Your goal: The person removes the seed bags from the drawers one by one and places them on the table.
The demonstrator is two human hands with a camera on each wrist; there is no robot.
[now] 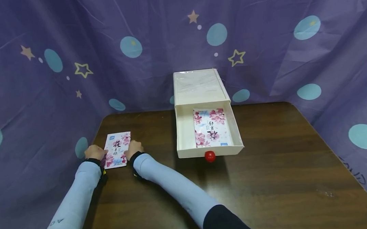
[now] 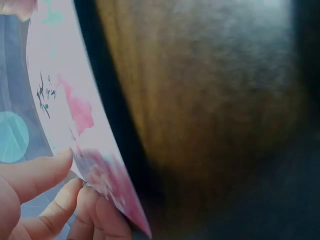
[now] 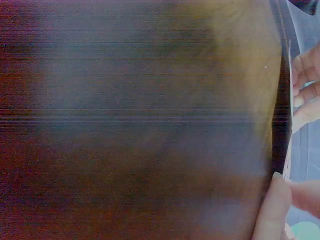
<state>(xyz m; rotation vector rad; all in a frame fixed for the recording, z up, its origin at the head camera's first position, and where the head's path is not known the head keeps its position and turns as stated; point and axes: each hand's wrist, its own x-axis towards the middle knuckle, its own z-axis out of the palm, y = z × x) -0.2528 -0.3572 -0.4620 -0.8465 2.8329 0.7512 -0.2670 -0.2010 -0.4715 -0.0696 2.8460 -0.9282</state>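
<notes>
A flat packet (image 1: 117,150) printed with pink blossoms and black characters lies lifted at the table's left side. My left hand (image 1: 95,153) pinches its left edge; in the left wrist view the packet (image 2: 70,120) tilts up over my fingers (image 2: 47,187). My right hand (image 1: 133,148) grips its right edge, and the right wrist view shows the packet edge (image 3: 288,125) between thumb (image 3: 272,210) and fingers (image 3: 306,82). A second, matching packet (image 1: 211,127) lies inside the open white drawer (image 1: 184,135).
The drawer has a red knob (image 1: 210,156) and slides out of a white box (image 1: 197,86) at the back of the dark wooden table (image 1: 266,179). A purple cloth with stars and dots (image 1: 46,83) hangs around the table's back and sides.
</notes>
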